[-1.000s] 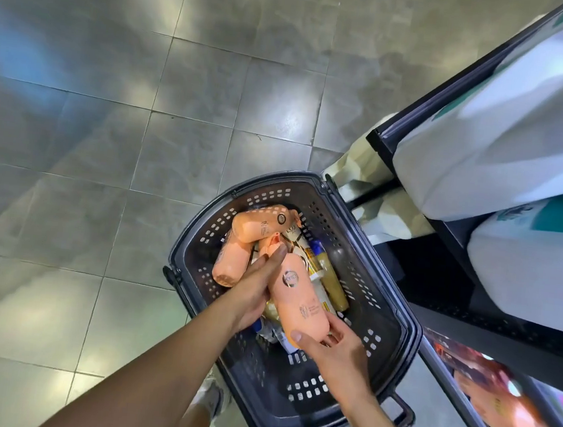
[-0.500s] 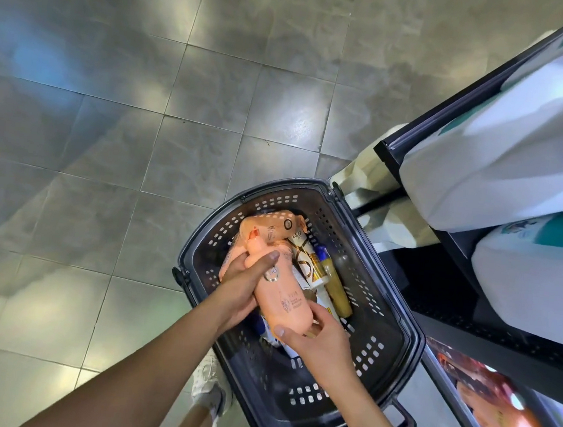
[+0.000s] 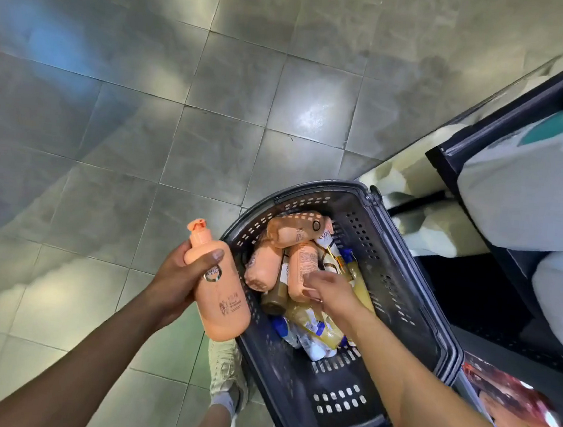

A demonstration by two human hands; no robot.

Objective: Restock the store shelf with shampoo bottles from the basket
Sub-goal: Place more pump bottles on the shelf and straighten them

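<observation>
Left hand [image 3: 177, 282] gripped a peach plastic pump-top shampoo bottle [image 3: 220, 303] near its shoulder, tilted, outside the dark perforated plastic basket [image 3: 396, 293], just left of its rim, over the grey tiled floor [image 3: 211, 137]. Right hand [image 3: 331, 290] was inside the basket, fingers curled on a second peach bottle [image 3: 305, 260] lying among others. Black store shelf [image 3: 450, 160] on the right.

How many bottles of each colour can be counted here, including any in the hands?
Peach bottles: 4 (one in the left hand, three in the basket)
Brown bottle: 1
Total: 5
The yellow items underneath are too jumbled to count.
</observation>
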